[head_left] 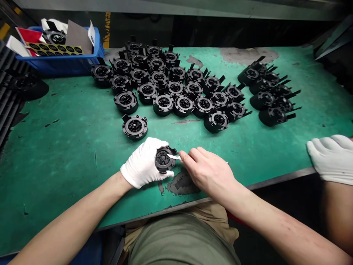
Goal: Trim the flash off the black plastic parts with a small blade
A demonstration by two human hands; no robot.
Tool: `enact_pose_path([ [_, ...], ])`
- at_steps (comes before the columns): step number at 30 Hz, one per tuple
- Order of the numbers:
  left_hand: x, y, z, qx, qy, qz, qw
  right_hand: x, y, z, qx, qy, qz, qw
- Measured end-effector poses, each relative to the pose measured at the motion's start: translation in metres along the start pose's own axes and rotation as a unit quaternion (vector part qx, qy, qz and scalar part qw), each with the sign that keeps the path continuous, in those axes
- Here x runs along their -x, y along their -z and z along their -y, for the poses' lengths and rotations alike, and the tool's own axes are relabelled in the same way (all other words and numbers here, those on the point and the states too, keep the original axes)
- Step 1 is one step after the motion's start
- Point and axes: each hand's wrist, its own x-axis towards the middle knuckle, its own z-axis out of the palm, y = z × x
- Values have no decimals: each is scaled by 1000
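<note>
My left hand (pixel 146 162), in a white glove, is wrapped round a round black plastic part (pixel 163 159) with tabs on its rim. Bare and closed, my right hand (pixel 208 171) grips a thin pale blade-like tool (pixel 174 157). The tool's pointed tip lies over the face of the held part; whether it touches there I cannot tell. Just beyond my left glove, another round black part (pixel 135 127) rests face up on the green table (pixel 82 147).
Many similar black parts (pixel 184 105) stand grouped mid-table, with a smaller group (pixel 273 114) at right. A blue bin (pixel 63 66) holding stickers and papers sits at back left. Another person's gloved hand (pixel 333 158) rests at the right edge. Black slatted racks (pixel 8 99) line the left.
</note>
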Motion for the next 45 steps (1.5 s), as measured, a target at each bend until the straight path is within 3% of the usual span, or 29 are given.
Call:
enact_pose_path([
  [6, -1, 1, -7, -4, 10, -2, 1000, 0, -3, 8, 7, -26, -4, 1000],
  [9, 0, 2, -5, 22, 24, 4, 999, 6, -7, 7, -6, -28, -38, 999],
  [14, 5, 13, 6, 132, 30, 80, 988, 24, -15, -13, -143, -32, -94, 985],
  [17, 7, 20, 6, 150, 59, 155, 975, 23, -17, -29, -220, -42, -62, 973],
  [21, 8, 26, 1, 137, 78, 194, 968, 5, -12, -44, -201, 35, 17, 979],
  [25, 7, 22, 0, 127, 66, 172, 975, -6, -8, -51, -109, 108, 13, 988],
  [30, 6, 12, 6, 124, 28, 116, 985, -2, -6, -49, -56, 129, 24, 990],
  [37, 6, 10, 6, 128, 19, 106, 986, -13, -7, -58, -35, 211, 36, 976],
  [45, 4, 10, 6, 130, 15, 107, 986, -35, -6, -80, -18, 318, 4, 948],
])
